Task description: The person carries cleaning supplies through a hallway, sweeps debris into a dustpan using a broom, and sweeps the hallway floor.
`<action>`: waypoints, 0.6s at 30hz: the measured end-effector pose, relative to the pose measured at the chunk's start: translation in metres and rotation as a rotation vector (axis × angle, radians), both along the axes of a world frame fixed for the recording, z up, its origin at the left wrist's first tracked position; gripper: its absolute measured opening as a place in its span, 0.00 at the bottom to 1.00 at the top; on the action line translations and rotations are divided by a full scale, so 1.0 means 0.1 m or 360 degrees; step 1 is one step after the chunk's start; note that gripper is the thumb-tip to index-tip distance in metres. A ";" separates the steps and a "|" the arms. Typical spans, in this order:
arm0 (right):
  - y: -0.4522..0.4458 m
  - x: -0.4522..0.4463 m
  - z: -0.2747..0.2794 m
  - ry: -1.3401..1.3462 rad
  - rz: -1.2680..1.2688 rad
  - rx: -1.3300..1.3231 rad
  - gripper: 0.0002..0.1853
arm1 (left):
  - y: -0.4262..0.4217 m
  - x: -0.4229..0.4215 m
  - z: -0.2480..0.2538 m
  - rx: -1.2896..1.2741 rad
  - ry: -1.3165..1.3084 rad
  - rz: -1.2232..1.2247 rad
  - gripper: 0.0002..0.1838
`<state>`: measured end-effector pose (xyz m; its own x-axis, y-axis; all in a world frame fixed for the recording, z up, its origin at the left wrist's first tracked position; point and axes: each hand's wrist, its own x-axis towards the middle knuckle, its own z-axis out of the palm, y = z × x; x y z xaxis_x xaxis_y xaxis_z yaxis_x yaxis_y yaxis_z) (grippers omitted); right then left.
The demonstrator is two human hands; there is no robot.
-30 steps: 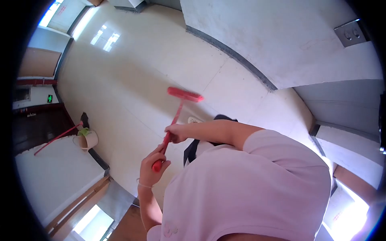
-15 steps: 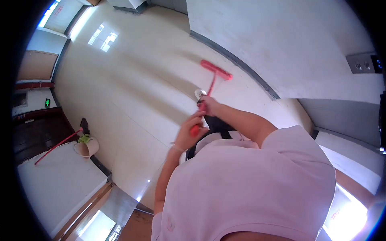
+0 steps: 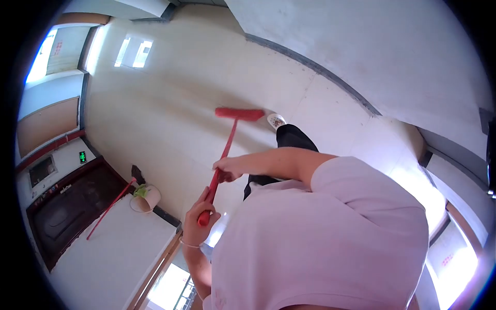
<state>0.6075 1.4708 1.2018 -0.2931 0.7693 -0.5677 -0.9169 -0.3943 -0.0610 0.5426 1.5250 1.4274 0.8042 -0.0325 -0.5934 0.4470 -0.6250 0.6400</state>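
Observation:
A red broom point(image 3: 239, 114) rests its wide head on the pale tiled floor point(image 3: 181, 67), left of a white shoe point(image 3: 276, 121). Its red handle slants down and left toward my body. Near the handle's end, my left hand point(image 3: 198, 219) is wrapped round it, with a thin bracelet at the wrist. Higher up the handle, my right hand point(image 3: 229, 169) is closed round it, that arm reaching across in front of the pink shirt.
Against the left wall stand a light bucket point(image 3: 150, 198) with a green cloth and a second red-handled tool point(image 3: 111, 209). A dark door point(image 3: 77, 204) lies beyond. A wall with dark skirting point(image 3: 315, 66) runs along the upper right.
The broom head first went up and right toward the wall, then came back left. Both hands moved with it, still round the handle. The view has turned, and the bucket appears further right.

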 end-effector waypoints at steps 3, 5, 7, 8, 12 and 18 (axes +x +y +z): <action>0.06 0.10 0.23 -0.0058 -0.0164 -0.0091 0.10 | 0.04 0.16 0.11 0.0044 -0.0107 -0.0031 0.09; 0.07 0.21 0.30 0.0083 -0.0365 -0.0184 0.09 | 0.07 0.27 0.20 0.0015 -0.0239 -0.0100 0.12; -0.11 0.40 0.32 -0.0035 -0.0536 -0.0199 0.09 | 0.06 0.44 0.19 -0.0095 -0.0249 -0.0074 0.12; -0.22 0.53 0.35 -0.0069 -0.0600 -0.0365 0.09 | 0.06 0.54 0.14 -0.0204 -0.0266 -0.0075 0.12; -0.54 0.97 -0.21 -0.0151 -0.1066 -0.0926 0.07 | -0.06 0.95 -0.55 -0.0524 -0.0405 -0.0108 0.08; -0.42 1.23 -0.44 -0.0270 -0.0971 -0.1007 0.08 | 0.19 1.03 -1.09 -0.0581 -0.0508 -0.0047 0.06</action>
